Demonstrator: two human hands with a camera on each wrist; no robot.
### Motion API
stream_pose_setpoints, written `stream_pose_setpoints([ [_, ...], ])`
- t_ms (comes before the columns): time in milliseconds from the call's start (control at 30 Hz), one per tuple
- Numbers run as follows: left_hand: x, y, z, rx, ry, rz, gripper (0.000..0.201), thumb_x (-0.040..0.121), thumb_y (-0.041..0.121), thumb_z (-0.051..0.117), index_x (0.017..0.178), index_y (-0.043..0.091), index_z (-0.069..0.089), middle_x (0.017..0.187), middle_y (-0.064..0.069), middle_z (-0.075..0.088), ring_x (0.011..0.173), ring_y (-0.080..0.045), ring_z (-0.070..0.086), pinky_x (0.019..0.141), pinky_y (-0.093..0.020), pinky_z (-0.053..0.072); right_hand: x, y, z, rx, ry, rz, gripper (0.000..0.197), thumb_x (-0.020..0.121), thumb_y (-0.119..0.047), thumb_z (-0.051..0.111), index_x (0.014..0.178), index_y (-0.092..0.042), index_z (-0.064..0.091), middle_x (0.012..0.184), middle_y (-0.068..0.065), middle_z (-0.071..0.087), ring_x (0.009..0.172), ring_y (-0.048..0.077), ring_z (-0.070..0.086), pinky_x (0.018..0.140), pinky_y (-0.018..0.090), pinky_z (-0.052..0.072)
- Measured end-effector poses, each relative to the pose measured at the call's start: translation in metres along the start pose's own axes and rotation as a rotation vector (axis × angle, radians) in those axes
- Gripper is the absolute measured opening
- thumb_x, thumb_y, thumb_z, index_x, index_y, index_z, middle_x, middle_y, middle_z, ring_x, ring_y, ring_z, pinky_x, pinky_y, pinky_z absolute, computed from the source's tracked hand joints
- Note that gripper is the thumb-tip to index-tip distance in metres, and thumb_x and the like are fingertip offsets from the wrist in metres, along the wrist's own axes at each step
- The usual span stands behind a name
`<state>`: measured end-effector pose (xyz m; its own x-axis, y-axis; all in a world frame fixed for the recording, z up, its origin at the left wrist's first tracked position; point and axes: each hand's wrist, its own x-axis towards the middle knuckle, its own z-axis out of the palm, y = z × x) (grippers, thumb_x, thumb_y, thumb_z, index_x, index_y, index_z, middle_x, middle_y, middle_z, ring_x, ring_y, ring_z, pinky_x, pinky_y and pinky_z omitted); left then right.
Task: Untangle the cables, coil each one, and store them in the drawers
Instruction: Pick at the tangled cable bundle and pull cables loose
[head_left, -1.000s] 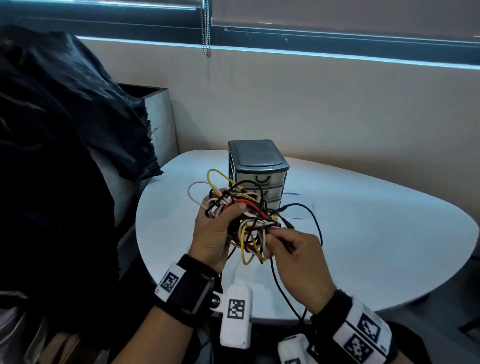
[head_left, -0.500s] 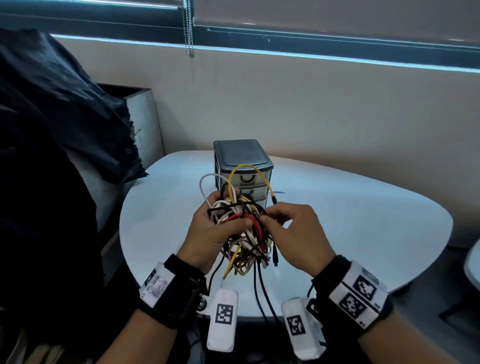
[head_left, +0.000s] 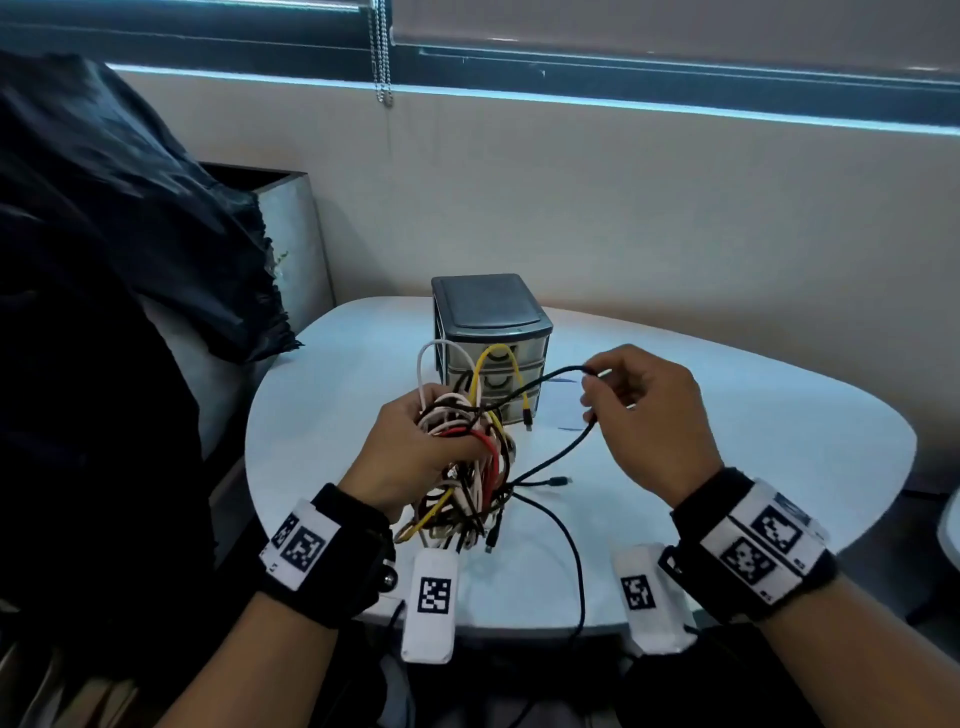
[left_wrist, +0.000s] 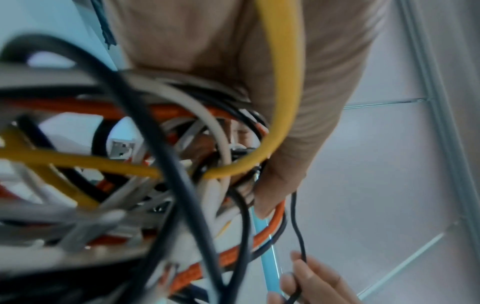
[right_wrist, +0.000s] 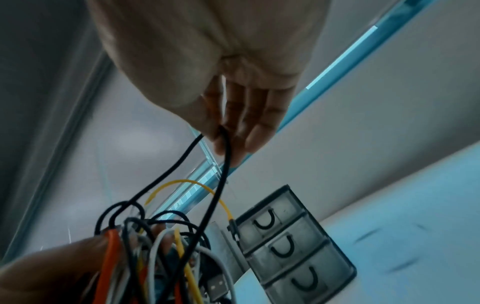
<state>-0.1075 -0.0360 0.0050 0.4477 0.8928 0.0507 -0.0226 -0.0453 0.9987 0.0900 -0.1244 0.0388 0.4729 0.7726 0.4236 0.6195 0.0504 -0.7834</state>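
Note:
My left hand (head_left: 415, 452) grips a tangled bundle of cables (head_left: 475, 467) in black, white, yellow and red, held above the white table (head_left: 753, 467). A yellow cable (head_left: 511, 364) loops up out of the bundle, its plug hanging in front of the drawers. My right hand (head_left: 644, 410) pinches a loop of a thin black cable (head_left: 550, 457) and holds it out to the right of the bundle. In the right wrist view the black cable (right_wrist: 215, 185) runs from my fingertips (right_wrist: 223, 142) down into the bundle (right_wrist: 155, 257). The small grey drawer unit (head_left: 491, 332) stands behind, all three drawers closed.
A dark cloth (head_left: 104, 234) drapes over furniture on the left. A grey box (head_left: 291, 228) stands by the wall behind it. The table's near edge (head_left: 493, 626) is close to my wrists, with a black cable end (head_left: 579, 571) trailing over it.
My right hand has moved right and up from the bundle, drawing a loop of black cable out with it. The left hand keeps hold of the bundle.

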Motion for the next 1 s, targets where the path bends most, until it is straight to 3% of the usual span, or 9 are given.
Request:
stream_pose_setpoints([
  [133,-0.001,-0.006,-0.003,-0.027,0.019,-0.052,0.039,0.068,-0.012,0.079,0.099,0.005,0.061,0.078,-0.006,0.068,0.065,-0.016,0.064,0.058,-0.023,0.052,-0.011,-0.002,-0.001,0.196,-0.153,0.025,0.013,0.093,-0.012,0.064,0.093,-0.019,0.075,0.058,0.004,0.065,0.053,0.019,0.064,0.062,0.035,0.058],
  [233,-0.001,-0.007,0.001,-0.02,0.008,-0.083,0.049,0.066,-0.009,0.081,0.101,0.013,0.053,0.073,0.001,0.066,0.061,-0.014,0.062,0.056,-0.025,0.051,-0.023,-0.005,0.007,0.168,-0.324,0.021,0.013,0.093,-0.014,0.065,0.089,-0.02,0.076,0.053,-0.013,0.063,0.047,0.013,0.058,0.052,0.022,0.051],
  [333,-0.003,-0.008,0.007,0.045,-0.046,-0.071,0.061,0.057,0.005,0.087,0.102,0.017,0.048,0.078,0.002,0.063,0.061,-0.01,0.059,0.056,-0.024,0.047,-0.033,-0.002,0.021,0.147,-0.398,0.02,0.015,0.093,-0.012,0.065,0.082,-0.016,0.075,0.056,-0.01,0.063,0.049,0.009,0.057,0.053,0.018,0.046],
  [500,-0.008,-0.014,0.017,0.038,-0.051,-0.069,0.06,0.058,-0.003,0.084,0.1,0.013,0.043,0.082,-0.004,0.06,0.061,-0.008,0.057,0.053,-0.021,0.047,-0.046,-0.001,0.044,0.155,-0.288,-0.006,0.02,0.091,-0.013,0.066,0.075,-0.024,0.065,0.065,-0.012,0.064,0.061,0.005,0.059,0.06,0.02,0.045],
  [667,-0.006,-0.008,0.011,-0.397,-0.038,-0.216,0.036,0.08,-0.004,0.068,0.105,0.014,0.049,0.089,-0.017,0.067,0.062,-0.023,0.063,0.06,-0.033,0.05,-0.037,0.003,0.047,0.264,-0.047,0.195,0.016,0.09,-0.004,0.061,0.076,-0.012,0.061,0.066,0.0,0.065,0.059,0.013,0.058,0.057,0.03,0.049],
  [767,-0.001,-0.007,0.014,-0.203,0.033,-0.131,0.016,0.09,0.006,0.066,0.103,0.009,0.057,0.094,-0.022,0.067,0.071,-0.027,0.067,0.069,-0.037,0.053,-0.033,-0.007,0.04,0.453,-0.111,0.237,0.011,0.093,-0.003,0.054,0.09,-0.011,0.061,0.065,-0.001,0.057,0.057,0.012,0.048,0.053,0.027,0.04],
  [833,0.002,-0.003,0.021,-0.095,0.065,-0.054,0.018,0.087,0.006,0.071,0.098,0.009,0.057,0.097,-0.025,0.068,0.077,-0.029,0.068,0.071,-0.039,0.056,-0.034,-0.014,0.041,0.34,-0.175,0.092,0.011,0.093,-0.016,0.061,0.102,-0.022,0.061,0.069,-0.003,0.056,0.059,0.009,0.049,0.056,0.025,0.044],
  [900,0.006,0.005,0.027,-0.046,0.076,0.006,0.024,0.083,0.005,0.075,0.096,0.013,0.057,0.099,-0.021,0.071,0.082,-0.029,0.069,0.075,-0.042,0.057,-0.031,-0.016,0.043,0.079,-0.169,-0.07,0.01,0.088,-0.031,0.069,0.095,-0.028,0.063,0.071,-0.01,0.058,0.061,0.004,0.051,0.059,0.017,0.045],
  [1000,0.006,0.015,0.03,-0.013,0.02,0.074,0.032,0.081,0.008,0.078,0.104,0.017,0.058,0.098,-0.012,0.074,0.087,-0.025,0.072,0.082,-0.043,0.059,-0.014,-0.013,0.04,0.11,-0.045,-0.021,0.023,0.092,-0.024,0.067,0.071,-0.022,0.058,0.055,-0.017,0.055,0.051,0.002,0.047,0.05,0.01,0.034],
])
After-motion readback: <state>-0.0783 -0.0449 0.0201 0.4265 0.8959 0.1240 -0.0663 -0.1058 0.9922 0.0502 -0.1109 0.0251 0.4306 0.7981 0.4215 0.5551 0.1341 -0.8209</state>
